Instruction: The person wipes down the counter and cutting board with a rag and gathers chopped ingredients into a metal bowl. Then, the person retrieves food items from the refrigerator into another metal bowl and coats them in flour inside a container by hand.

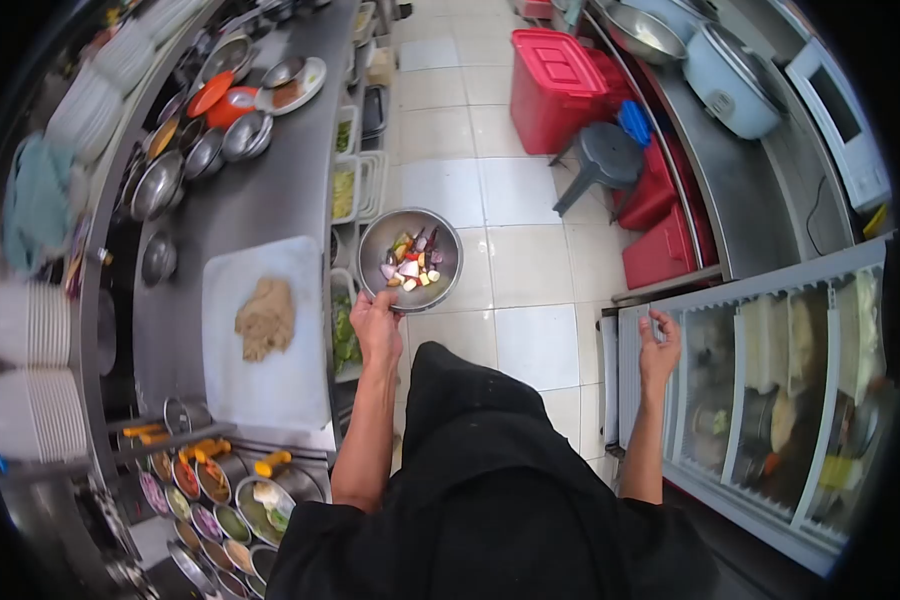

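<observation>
My left hand [375,325] is closed on the near rim of a steel mixing bowl [449,255], held out over the aisle floor. Inside lie chopped vegetables [410,268], with purple, white, red, yellow and green pieces. Off to the right, my right hand [659,345] holds nothing; its fingers are loosely bent and apart. It is nearest the glass-fronted fridge [715,370], and I cannot tell whether it touches it. Left of the bowl, a lump of tan dough or minced food [266,320] rests on a white cutting board [232,390] on the steel counter.
Steel bowls [158,185] and stacked plates [32,320] line the left side. Topping containers [232,525] stand at lower left. On the right are a grey stool [610,155], red bins [560,90] and a rice cooker [730,90]. A tiled floor [520,250] runs between.
</observation>
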Demonstrator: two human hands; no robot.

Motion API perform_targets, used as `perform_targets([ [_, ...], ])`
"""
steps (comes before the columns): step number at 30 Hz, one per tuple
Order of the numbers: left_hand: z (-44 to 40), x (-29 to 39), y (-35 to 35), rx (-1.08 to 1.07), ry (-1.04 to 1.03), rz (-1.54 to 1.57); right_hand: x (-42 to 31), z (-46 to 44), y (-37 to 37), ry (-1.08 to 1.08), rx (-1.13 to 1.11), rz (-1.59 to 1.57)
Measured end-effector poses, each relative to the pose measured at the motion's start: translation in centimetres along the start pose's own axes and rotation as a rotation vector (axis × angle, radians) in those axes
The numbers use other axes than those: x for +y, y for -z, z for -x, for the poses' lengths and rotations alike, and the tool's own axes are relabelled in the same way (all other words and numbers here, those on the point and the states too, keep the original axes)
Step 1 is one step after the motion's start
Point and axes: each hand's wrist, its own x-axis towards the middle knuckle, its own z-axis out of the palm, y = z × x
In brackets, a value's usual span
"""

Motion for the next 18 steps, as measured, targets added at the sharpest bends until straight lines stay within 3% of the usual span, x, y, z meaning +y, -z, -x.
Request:
perform_targets([
  [2, -2.1, -1.0, -1.3, -0.039, 0.002, -0.051, -0.2, -3.2, 2.1, 0.055, 0.045, 0.213],
  [4, -4.0, -1.6, -2.3, -0.110, 0.007, -0.090, 3.1, -8.4, 5.6, 0.519, 0.156, 0.625],
  [6, -5.9, -2.4, -2.9, -0.181, 0.044, -0.134, 0.9, -12.6, 8.8, 0.533, 0.337, 0.809],
  [12, -10.1, -3.8, -12.5, -0.485, 0.230, -0.249, -4.4, -29.5, 25.3, 0.450, 0.511, 1.329],
  [14, -10.6, -5.4, -14.1, -0.550, 0.303, -0.290, -5.3, -31.4, 26.6, 0.209, 0.424, 1.484],
  [16, -10.9, -6.5, -16.7, -0.621, 0.364, -0.323, -3.9, -34.4, 30.1, 0.134, 0.359, 1.620],
  [18, -10.9, -7.8, -20.4, -0.689, 0.397, -0.367, -7.6, -33.9, 29.3, 0.096, 0.322, 1.610],
])
